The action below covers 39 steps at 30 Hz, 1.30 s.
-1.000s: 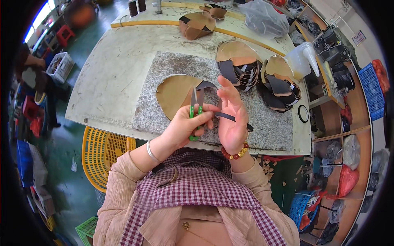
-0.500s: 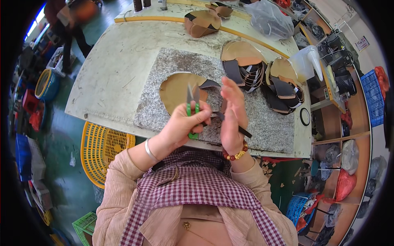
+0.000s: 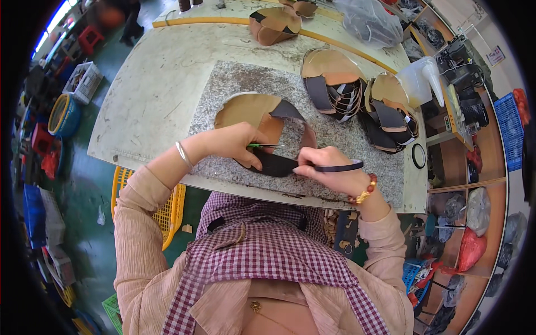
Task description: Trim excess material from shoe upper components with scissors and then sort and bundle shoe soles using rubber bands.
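Observation:
A shoe upper of tan and black pieces lies curved on the grey speckled board, its near black part between my hands. My left hand is closed on that part's left end. Green-handled thread snips also stick out of this hand, their tip pointing right. At the part's right end my right hand pinches the edge together with a narrow black strip, which curls back over the hand. What lies under the left fingers is hidden.
Stacked shoe uppers and a second stack stand right of the work. Beyond them are a clear plastic bottle, a black tape ring and a yellow strip across the table. A yellow basket sits below the left edge.
Both hands have come down onto the near part of the upper. The snips, upright before, now lie flat in my left hand. My right hand, earlier raised with fingers extended, now pinches.

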{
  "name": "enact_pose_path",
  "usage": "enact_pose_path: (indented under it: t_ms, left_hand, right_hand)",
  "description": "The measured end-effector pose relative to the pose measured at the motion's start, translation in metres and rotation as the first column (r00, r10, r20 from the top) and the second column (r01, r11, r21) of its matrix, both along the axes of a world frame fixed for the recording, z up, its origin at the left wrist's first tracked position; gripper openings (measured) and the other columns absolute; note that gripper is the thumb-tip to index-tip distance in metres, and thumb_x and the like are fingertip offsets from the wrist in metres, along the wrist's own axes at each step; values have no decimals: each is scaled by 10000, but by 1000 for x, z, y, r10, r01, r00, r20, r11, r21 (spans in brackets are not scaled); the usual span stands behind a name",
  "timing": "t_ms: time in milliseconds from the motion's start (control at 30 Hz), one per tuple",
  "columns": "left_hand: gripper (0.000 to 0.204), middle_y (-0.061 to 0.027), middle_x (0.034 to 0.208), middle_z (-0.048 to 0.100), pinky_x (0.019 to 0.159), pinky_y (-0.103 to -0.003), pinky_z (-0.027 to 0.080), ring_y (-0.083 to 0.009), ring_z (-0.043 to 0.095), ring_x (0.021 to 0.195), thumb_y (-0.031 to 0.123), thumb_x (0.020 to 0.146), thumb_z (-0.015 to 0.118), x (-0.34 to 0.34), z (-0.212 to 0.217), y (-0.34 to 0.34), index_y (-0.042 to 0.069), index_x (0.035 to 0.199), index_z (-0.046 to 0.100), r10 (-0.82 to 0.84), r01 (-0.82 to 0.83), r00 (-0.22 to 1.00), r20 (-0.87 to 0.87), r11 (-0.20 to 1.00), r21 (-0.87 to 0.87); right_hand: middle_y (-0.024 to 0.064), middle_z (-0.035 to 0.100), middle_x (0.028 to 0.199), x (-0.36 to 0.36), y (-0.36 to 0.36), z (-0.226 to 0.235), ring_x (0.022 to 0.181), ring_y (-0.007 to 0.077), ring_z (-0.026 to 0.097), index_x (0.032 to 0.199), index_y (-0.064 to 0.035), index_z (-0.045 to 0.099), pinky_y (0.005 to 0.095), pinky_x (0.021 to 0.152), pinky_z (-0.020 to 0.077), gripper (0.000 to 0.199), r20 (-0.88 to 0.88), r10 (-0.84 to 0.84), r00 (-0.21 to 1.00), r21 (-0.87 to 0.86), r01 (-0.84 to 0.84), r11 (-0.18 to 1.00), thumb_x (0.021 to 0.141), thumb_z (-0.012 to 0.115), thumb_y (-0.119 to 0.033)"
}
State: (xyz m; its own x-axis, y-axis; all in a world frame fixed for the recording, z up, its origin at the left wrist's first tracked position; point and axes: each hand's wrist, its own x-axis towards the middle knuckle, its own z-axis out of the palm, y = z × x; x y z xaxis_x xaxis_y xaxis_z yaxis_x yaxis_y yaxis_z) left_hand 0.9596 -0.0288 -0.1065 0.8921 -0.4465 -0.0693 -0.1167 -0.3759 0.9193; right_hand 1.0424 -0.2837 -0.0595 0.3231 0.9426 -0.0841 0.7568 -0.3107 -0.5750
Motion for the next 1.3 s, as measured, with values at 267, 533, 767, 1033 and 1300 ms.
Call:
enact_pose_path:
  t_ms: [267,533,767,1033,1300]
  left_hand:
    - [164,-49,657,623,478,-250,427,-130,499,496,131,834,699,13,-7,-24,-14,804,628,206,-215,972,110,973,81]
    - [346,-43,533,569,384,-231,359,-122,438,400,247,952,578,15,2,-11,6,705,609,295,-310,889,-350,951,14]
    - [361,-39,526,572,375,-204,371,-94,451,396,199,954,580,14,-2,-7,9,650,616,255,-302,887,-386,951,-66]
    - [114,-33,607,613,406,-192,418,-84,502,434,67,856,672,9,-8,-19,-22,786,669,329,-363,905,-269,928,-86]
    - [127,-24,640,619,433,-184,410,-80,485,454,62,815,700,5,0,-23,-40,891,699,350,-396,895,-277,908,-133]
  right_hand:
    - [31,646,709,10,-20,19,592,134,571,813,-33,584,251,562,431,93,-299,-292,908,292,379,878,870,637,-83]
    - [53,652,705,2,34,-34,579,117,583,823,-10,604,235,559,494,107,-573,-219,790,85,323,943,876,645,-94]
    - [54,652,694,4,35,-32,564,118,581,832,-7,610,239,525,476,112,-582,-323,747,-2,396,918,870,650,-104]
    - [48,653,682,0,22,-27,547,120,574,813,2,633,245,506,442,105,-303,-373,877,103,420,902,836,674,-92]
    - [26,657,683,4,-10,-34,542,142,565,805,-20,671,257,523,427,54,-113,-427,897,438,431,789,801,686,-71]
